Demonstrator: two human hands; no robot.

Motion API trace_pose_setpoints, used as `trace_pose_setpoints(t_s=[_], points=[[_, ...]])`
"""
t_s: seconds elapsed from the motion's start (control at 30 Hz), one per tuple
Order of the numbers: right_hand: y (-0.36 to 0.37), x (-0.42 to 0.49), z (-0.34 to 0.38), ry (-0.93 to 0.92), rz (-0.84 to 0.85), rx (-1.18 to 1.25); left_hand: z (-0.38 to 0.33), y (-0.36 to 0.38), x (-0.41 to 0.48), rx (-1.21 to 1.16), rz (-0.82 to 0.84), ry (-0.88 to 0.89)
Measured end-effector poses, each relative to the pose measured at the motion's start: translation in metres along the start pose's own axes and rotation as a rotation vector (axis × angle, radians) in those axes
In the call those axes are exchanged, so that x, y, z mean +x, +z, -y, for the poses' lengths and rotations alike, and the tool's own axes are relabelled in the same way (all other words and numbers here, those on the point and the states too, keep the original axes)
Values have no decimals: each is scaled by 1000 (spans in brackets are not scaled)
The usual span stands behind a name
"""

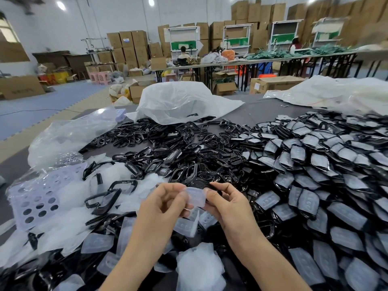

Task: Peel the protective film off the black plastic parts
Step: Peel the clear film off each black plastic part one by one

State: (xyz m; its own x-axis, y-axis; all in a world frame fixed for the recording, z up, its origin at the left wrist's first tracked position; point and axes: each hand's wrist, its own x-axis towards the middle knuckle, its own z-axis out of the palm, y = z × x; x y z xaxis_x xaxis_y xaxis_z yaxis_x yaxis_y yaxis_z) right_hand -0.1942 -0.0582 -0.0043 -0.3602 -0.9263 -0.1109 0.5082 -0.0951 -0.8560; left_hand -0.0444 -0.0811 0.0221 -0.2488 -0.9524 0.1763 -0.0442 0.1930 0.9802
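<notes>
The person holds both hands close together above the table. The left hand (165,203) has its thumb and forefinger curled, and they pinch the edge of a translucent protective film (196,197), which hangs between the two hands. The right hand (227,204) grips a black plastic part (212,187) with curled fingers. The part sticks out just above its fingertips and is partly hidden by them, so its full shape cannot be told. The film meets the part at its upper edge (how much of it is already loose is not clear).

Beyond the fingertips lies a heap of bare black parts (178,150), many of them shaped like frames. To the right of the right hand's fingers spreads a large pile of film-covered parts (315,175), overlapping like scales. To the left of the left hand's fingers, and under both wrists, lie loose film pieces (69,225), mixed with some black frames. Further left is a pale purple sheet with round holes (35,194), under clear plastic. Far beyond the fingers a white plastic bag (178,101) lies open on the dark table (262,110), with a clear bag (69,135) to its left.
</notes>
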Motion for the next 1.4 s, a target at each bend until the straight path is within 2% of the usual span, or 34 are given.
trace_pose_setpoints(t_s=[0.1,0.2,0.3,0.5,0.67,0.87,1.13,1.27,1.4], points=[[0,-1,2,71,32,95,2,2,0,-99,-4,-38],[1,-3,4,110,105,123,8,2,1,-9,-52,9],[1,-6,5,98,150,74,12,4,2,56,-91,87],[0,-8,7,11,123,-119,13,2,3,168,-112,200],[4,-14,11,-10,180,-166,18,1,3,180,-117,198],[8,-18,11,13,201,-99,18,4,4,53,-154,148],[7,-13,6,-10,306,-44,14,1,4,30,-46,96],[4,-8,4,-61,250,-84,14,3,2,27,1,114],[1,-5,6,-86,199,-84,13,4,-1,164,40,204]])
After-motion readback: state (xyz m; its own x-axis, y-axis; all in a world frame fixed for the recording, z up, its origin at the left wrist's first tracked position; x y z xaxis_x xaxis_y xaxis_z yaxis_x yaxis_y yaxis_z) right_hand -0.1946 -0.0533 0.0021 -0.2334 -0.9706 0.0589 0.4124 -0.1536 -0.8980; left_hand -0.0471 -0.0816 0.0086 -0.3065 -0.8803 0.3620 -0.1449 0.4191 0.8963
